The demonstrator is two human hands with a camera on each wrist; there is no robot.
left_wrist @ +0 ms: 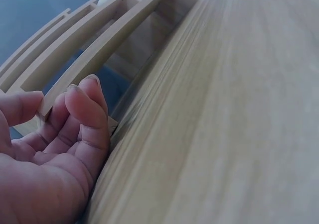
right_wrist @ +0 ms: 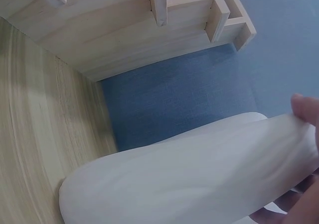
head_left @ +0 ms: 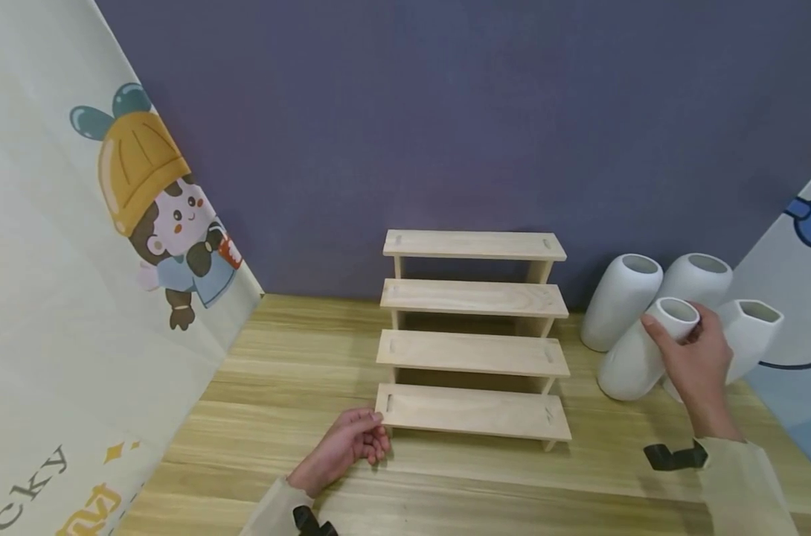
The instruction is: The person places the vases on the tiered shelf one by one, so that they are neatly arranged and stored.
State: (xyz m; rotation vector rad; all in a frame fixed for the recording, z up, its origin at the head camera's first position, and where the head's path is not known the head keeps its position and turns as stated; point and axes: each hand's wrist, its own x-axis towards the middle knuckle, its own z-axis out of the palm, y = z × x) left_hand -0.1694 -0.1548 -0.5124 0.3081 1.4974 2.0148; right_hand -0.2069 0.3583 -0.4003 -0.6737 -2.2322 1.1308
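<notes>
A light wooden four-step display rack (head_left: 472,409) stands on the wooden table. My left hand (head_left: 352,443) pinches the left front corner of its lowest step, thumb on top and curled fingers below; the left wrist view shows this hand (left_wrist: 55,159) close up at the board's end. At the right, my right hand (head_left: 703,365) grips a white ceramic vase (head_left: 636,361) near its rim. That vase (right_wrist: 189,174) fills the lower part of the right wrist view, its base low by the tabletop. Whether the base touches the table is hard to tell.
Three more white vases crowd around the gripped one: one at back left (head_left: 616,305), one behind (head_left: 693,279), and an angular-mouthed one (head_left: 747,335) at right. A dark blue backdrop (head_left: 325,149) rises behind the rack. Printed cartoon panels flank both sides of the table (head_left: 292,350).
</notes>
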